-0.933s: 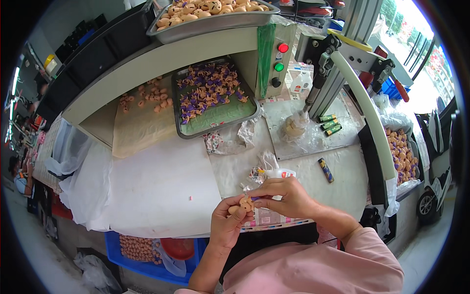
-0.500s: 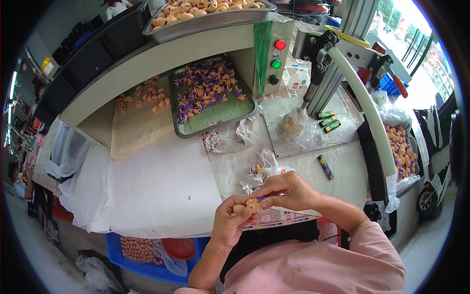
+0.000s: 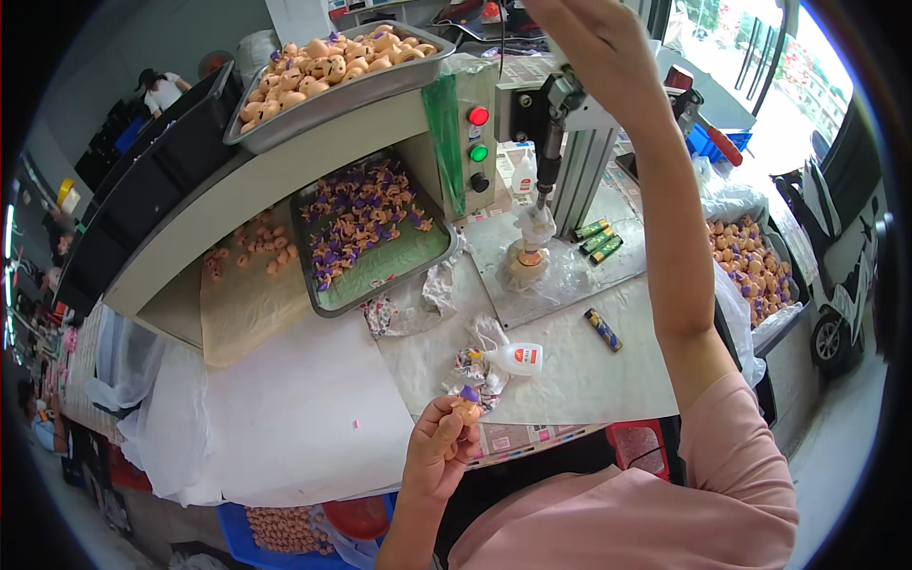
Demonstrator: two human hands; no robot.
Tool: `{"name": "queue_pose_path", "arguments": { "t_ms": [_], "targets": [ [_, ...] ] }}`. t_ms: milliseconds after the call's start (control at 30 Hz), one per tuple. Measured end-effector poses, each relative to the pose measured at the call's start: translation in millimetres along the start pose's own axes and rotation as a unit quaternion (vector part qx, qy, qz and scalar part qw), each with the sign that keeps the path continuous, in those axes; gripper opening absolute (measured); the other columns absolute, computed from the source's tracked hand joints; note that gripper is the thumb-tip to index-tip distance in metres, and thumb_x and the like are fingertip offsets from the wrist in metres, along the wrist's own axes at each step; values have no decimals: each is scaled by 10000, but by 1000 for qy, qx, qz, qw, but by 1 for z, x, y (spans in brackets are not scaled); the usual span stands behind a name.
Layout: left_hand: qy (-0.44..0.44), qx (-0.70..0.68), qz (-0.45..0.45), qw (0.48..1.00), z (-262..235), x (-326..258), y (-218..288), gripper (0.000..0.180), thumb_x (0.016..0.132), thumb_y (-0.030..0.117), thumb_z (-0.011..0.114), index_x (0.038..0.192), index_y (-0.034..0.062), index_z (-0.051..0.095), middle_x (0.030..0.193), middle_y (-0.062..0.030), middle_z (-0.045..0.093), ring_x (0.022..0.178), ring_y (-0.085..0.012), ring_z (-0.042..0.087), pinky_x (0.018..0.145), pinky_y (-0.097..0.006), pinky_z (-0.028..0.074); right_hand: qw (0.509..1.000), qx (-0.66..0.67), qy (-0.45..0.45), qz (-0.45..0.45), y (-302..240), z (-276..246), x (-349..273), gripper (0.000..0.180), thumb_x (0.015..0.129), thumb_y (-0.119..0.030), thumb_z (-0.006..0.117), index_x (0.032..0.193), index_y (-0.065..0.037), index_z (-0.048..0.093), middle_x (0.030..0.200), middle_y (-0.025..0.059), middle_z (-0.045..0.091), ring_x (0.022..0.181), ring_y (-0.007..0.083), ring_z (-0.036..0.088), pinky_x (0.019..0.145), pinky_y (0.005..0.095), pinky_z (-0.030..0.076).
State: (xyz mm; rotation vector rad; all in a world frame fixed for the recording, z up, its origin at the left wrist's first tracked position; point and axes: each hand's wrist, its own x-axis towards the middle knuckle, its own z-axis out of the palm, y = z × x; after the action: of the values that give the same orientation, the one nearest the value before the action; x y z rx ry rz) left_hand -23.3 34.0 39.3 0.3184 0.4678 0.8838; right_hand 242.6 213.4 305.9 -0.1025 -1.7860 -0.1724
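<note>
– What is held by the left hand [image 3: 439, 446], in the lower middle of the frame?
– A small purple-topped figure [image 3: 466, 410], pinched between thumb and fingers.
– How would it handle?
– Light and slightly soft, it seems; by its round body it should be held, so the purple tip is not bent.
– And the right hand [image 3: 603, 43]?
– Raised at the top, right of centre; its grip cannot be told.

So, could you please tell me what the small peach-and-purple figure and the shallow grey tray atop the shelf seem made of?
The small peach-and-purple figure in the left hand: probably matt plastic or rubber, judging by its smooth, rounded shape. The shallow grey tray: likely metal, given its dull sheen and bright rim.
</note>
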Motion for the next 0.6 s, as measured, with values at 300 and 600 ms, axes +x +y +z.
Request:
{"name": "queue_pose_path", "arguments": {
  "t_ms": [300,600],
  "targets": [
    [61,12,55,997,-34,-19,24,252,884,105,646,1124,81,574,1048,-126,649,828,-144,637,602,-241,524,784,-379,-77,486,-92,-5,-111,173,850,-149,642,900,5,703,860,103,692,779,163,637,742,277,486],
    [28,107,17,994,16,37,36,261,899,102,626,1157,101,584,1062,-84,647,877,-137,649,649,-214,554,817,-297,-157,469,-91,3,-244,306,744,-81,736,1028,-10,647,1062,137,651,1015,306,592,876,357,467]
  ]
}}
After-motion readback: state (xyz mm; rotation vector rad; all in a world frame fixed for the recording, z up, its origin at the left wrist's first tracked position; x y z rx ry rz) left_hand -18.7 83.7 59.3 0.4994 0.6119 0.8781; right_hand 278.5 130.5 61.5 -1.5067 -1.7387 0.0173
